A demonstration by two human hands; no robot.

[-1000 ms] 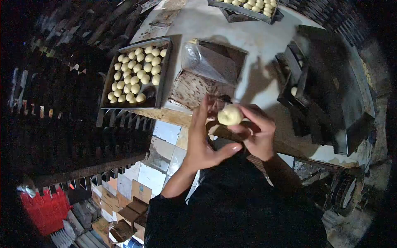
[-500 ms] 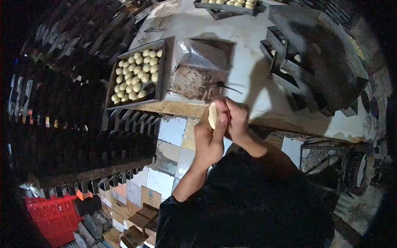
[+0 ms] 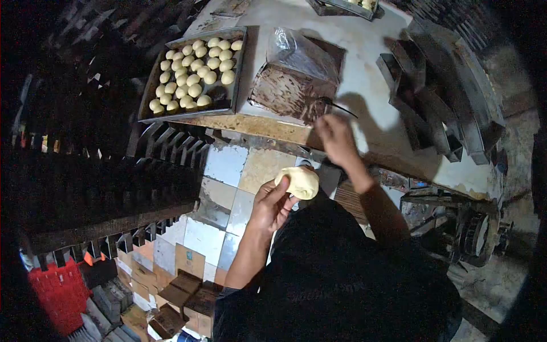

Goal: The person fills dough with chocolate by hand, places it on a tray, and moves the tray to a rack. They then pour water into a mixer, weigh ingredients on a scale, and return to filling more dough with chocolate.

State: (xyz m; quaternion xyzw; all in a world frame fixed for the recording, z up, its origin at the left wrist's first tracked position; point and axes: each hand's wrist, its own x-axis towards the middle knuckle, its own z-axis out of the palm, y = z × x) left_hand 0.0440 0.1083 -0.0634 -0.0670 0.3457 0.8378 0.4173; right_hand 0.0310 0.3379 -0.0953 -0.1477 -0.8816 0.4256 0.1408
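Note:
My left hand point(image 3: 269, 206) holds a flattened round of pale dough point(image 3: 302, 183) between thumb and fingers, above the tiled floor. My right hand point(image 3: 338, 140) is apart from the dough, over the table's front edge; its fingers are blurred and partly hidden. Just beyond it, a tool with a thin dark handle point(image 3: 343, 109) lies in a shallow rectangular tray of brown paste point(image 3: 282, 94). Clear plastic point(image 3: 299, 55) covers the far part of that paste. To the left, a metal baking tray point(image 3: 241, 62) holds several dough balls point(image 3: 194, 78).
Empty-looking metal pans point(image 3: 433, 108) stand stacked on the right of the pale table point(image 3: 370, 68). Another tray of dough balls point(image 3: 364, 4) sits at the far edge. Dark slatted racks point(image 3: 114, 188) fill the left side. A red crate point(image 3: 57, 296) and cardboard boxes point(image 3: 190, 261) are on the floor.
My hands have separated. The left keeps the dough, now lower and more exposed, while the right has let go and moved up and right toward the paste tray. The view has shifted.

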